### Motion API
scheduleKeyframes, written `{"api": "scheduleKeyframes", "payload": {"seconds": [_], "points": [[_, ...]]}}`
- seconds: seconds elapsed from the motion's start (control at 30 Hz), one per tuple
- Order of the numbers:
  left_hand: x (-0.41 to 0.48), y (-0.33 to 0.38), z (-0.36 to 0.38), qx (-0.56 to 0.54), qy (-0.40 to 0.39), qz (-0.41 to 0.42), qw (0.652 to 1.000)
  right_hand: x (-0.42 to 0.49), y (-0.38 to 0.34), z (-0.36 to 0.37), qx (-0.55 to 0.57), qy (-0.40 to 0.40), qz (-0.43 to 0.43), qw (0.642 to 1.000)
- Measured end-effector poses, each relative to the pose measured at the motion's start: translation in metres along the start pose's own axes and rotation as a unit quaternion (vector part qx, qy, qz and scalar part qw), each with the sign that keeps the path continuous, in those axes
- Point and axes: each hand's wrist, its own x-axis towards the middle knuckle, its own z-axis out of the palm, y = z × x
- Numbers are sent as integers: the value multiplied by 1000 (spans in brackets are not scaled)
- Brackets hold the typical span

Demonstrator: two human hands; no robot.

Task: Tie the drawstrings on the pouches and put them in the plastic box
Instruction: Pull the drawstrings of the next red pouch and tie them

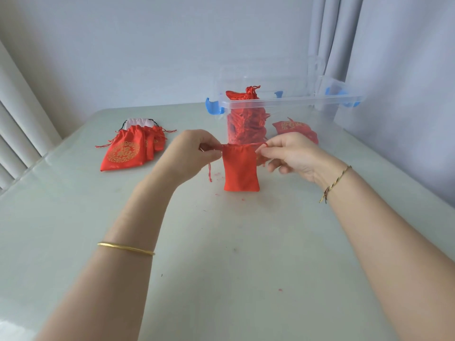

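A plain red pouch [240,169] hangs upright between my hands, its bottom touching the table. My left hand [194,150] pinches the red drawstring at the pouch's top left corner. My right hand [293,153] pinches the drawstring at the top right. The mouth of the pouch is still wide, not gathered. Behind it stands the clear plastic box [290,103] with blue latches, holding a heap of red pouches [246,124].
A small pile of red pouches with gold print [128,152] lies at the left on the pale table [221,254], with a white pouch under it. Curtains hang at the left and back right. Wall behind the box.
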Motion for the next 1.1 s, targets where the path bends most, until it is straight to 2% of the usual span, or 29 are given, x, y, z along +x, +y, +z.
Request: {"api": "scheduleKeyframes", "payload": {"seconds": [0.17,0.37,0.5,0.7,0.77,0.83,0.9,0.97,1.03,1.07,1.1], "points": [[-1,-10,-13,50,28,-33,998,2,0,-13,-140,86,-46,985],[-3,-17,-22,123,80,-54,988,1,-2,-19,-334,189,-72,921],[-4,-18,-26,156,109,-70,979,1,-2,-22,-361,228,-71,902],[-3,-22,-28,148,174,-88,970,4,2,-27,-352,244,-63,901],[-2,-25,-28,142,194,-95,966,3,2,-30,-309,225,-63,922],[-1,-28,-29,130,200,-104,966,-1,0,-31,-206,171,-37,963],[0,-31,-29,72,193,-118,971,-6,-3,-34,2,96,32,995],[0,-31,-27,-46,184,-160,969,-6,-4,-37,219,33,98,970],[-1,-28,-26,-225,162,-237,931,-5,-2,-38,319,9,143,937],[-1,-27,-26,-329,140,-278,891,-3,0,-38,342,10,158,926],[-2,-29,-27,-434,118,-315,836,-2,3,-37,361,17,170,917]]}}
